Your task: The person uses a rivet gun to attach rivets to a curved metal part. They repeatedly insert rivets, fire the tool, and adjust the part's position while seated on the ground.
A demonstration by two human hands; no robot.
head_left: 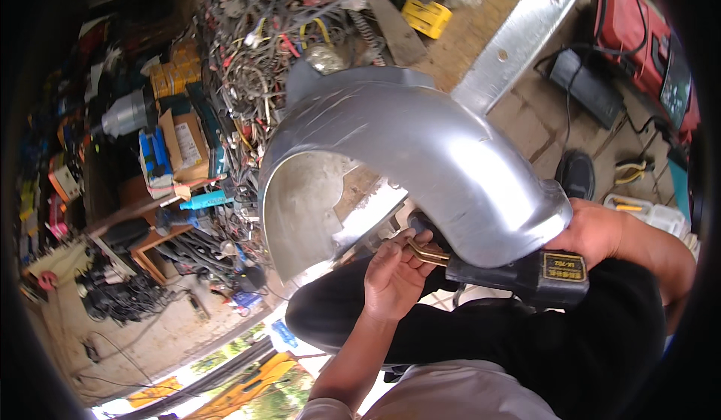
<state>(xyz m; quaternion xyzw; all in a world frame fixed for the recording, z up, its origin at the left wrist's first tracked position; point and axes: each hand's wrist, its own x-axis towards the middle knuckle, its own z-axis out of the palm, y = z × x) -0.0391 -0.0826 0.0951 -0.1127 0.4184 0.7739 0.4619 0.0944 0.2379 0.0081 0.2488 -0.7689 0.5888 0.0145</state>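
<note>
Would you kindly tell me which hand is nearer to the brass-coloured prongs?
Left: the left hand is at the tips of the brass-coloured prongs; the right hand is farther away, at the opposite end of the black tool.

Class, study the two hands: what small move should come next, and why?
Perhaps steady the black tool with the right hand, because the left hand is right at its brass-coloured prongs, and the curved silver shell sits close by.

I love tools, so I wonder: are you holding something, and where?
Seemingly the black tool, by its back end, in the right hand, fingers hidden; the left hand is at its brass prongs.
</note>
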